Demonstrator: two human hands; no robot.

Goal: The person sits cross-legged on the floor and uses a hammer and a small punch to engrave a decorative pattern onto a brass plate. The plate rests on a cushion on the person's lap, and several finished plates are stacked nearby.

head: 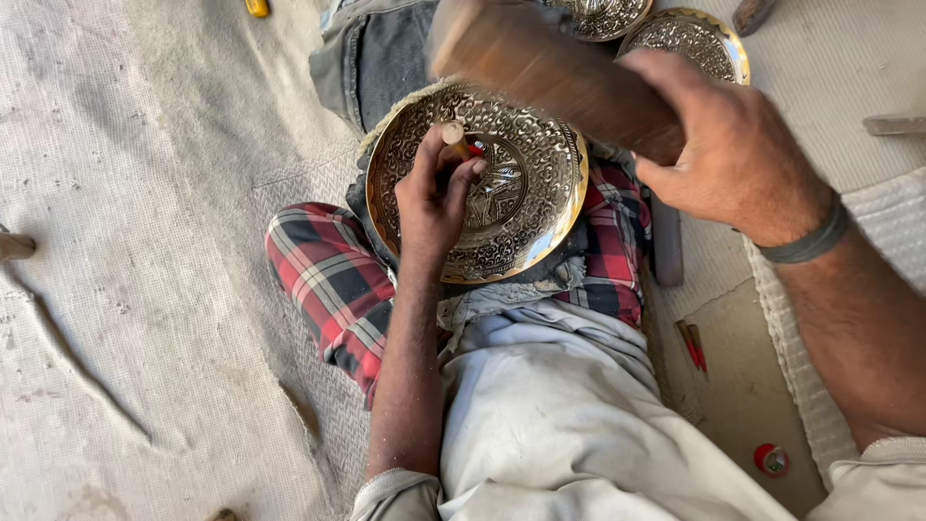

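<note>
Brass plate (pixel 526 198) with dense engraved pattern rests tilted on lap, over red checked cloth (pixel 328 280). Left hand (pixel 434 198) lies on plate, fingers pinched tight round short chisel (pixel 453 138) — tip set near plate centre. Right hand (pixel 728 150) wrapped firmly round wooden mallet (pixel 550 72), raised above plate's upper edge, blurred. Two more engraved plates (pixel 699 39) on floor beyond. Small red cap (pixel 772 459) on mat at right.

Two more brass plates (pixel 696 41) and a small red cap (pixel 772 459).
</note>
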